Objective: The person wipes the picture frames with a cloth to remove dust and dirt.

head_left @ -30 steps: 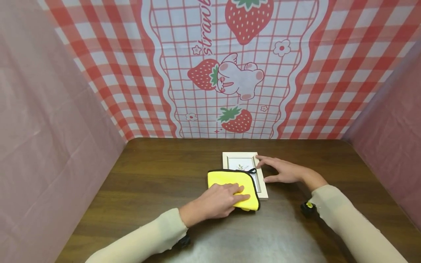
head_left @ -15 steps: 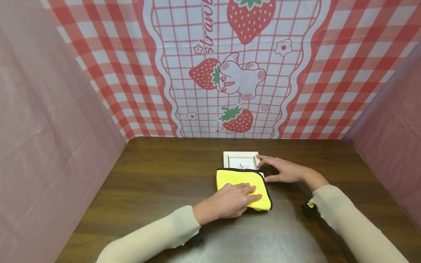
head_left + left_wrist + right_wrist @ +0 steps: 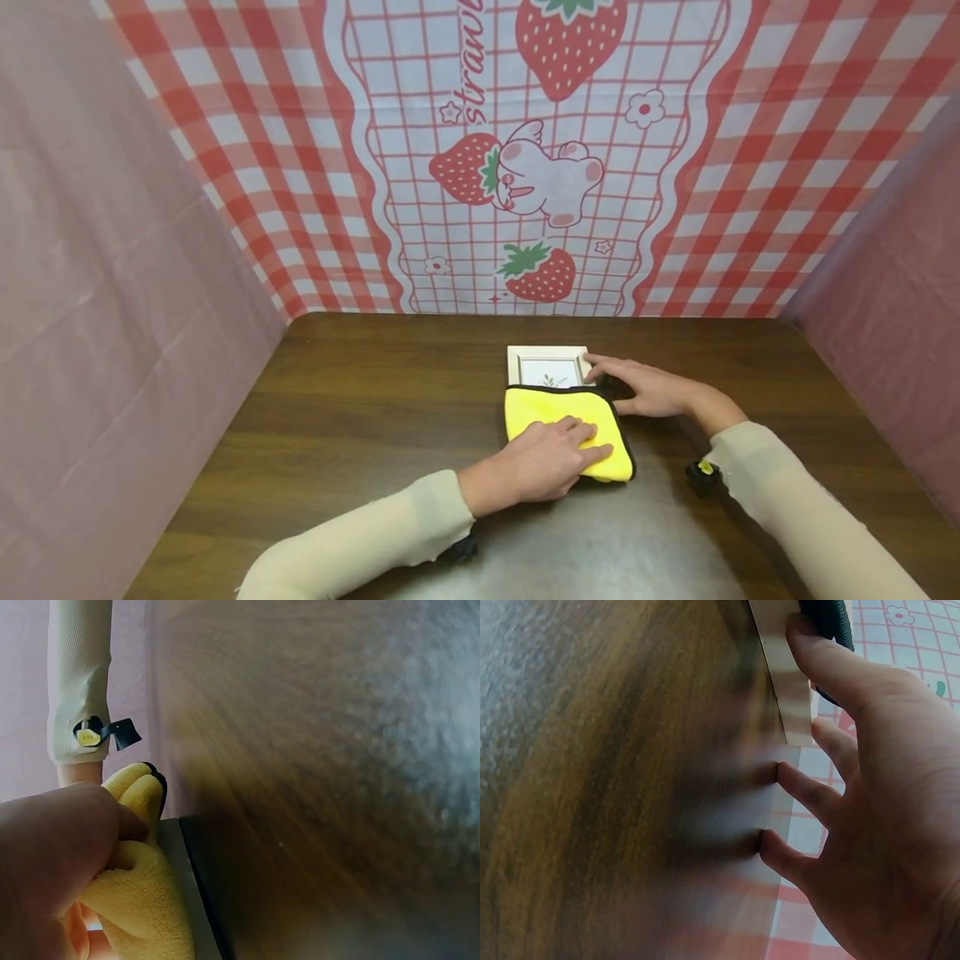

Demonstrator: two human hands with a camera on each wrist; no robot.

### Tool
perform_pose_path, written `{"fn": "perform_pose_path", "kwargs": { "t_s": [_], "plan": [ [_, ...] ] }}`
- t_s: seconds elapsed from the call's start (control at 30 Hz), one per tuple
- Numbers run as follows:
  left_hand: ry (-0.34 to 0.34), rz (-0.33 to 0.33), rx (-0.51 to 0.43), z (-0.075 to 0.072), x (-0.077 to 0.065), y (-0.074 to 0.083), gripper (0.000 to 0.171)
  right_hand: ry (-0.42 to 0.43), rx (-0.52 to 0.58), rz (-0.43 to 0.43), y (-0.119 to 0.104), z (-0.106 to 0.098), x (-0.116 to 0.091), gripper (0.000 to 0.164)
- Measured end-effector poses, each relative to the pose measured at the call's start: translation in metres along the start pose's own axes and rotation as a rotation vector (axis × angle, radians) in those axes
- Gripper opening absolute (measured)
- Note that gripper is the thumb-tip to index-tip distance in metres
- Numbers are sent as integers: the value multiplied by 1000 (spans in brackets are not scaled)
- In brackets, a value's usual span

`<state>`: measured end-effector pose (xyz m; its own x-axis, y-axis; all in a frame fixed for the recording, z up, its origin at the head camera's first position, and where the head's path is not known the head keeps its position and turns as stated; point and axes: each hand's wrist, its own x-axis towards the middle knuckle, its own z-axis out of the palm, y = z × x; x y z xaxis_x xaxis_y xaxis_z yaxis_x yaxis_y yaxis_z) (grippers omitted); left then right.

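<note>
A white picture frame [image 3: 546, 351] with a small leaf print lies flat toward the back of the wooden table. Its near part is covered by a folded yellow cloth [image 3: 547, 406] edged in black. My left hand [image 3: 551, 460] lies on top of the cloth, fingers stretched over it; in the left wrist view its thumb digs into the bunched cloth [image 3: 146, 915] at the frame's edge [image 3: 184, 877]. My right hand [image 3: 652, 390] has its fingers spread along the frame's right side. In the right wrist view, the thumb and index fingertip meet the frame [image 3: 778, 671], while two other fingertips reach the table.
The brown table [image 3: 360, 417] runs back to a red-and-white checked strawberry cloth [image 3: 285, 167]. Pink fabric walls [image 3: 150, 292] stand on the left and right. Dark straps with small devices [image 3: 702, 475] sit at the wrists.
My left hand has slid the yellow cloth to the right over the frame, more in the first half second than after. The right hand stays at the frame's right side.
</note>
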<state>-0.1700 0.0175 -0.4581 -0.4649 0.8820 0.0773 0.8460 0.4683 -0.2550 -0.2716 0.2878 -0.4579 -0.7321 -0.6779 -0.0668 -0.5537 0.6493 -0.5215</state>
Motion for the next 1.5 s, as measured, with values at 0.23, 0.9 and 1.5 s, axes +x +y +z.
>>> {"fn": "perform_pose_path", "kwargs": {
  "t_s": [0.23,0.9,1.5],
  "plan": [
    [-6,0,21,-1,1,0,51,4,-7,-3,-1,-1,-1,43],
    [-29,-33,-14,-6,-27,-17,52,0,-11,16,3,2,1,49],
    [80,23,-29,0,-67,-40,52,8,-10,8,0,3,0,44]
  ]
}}
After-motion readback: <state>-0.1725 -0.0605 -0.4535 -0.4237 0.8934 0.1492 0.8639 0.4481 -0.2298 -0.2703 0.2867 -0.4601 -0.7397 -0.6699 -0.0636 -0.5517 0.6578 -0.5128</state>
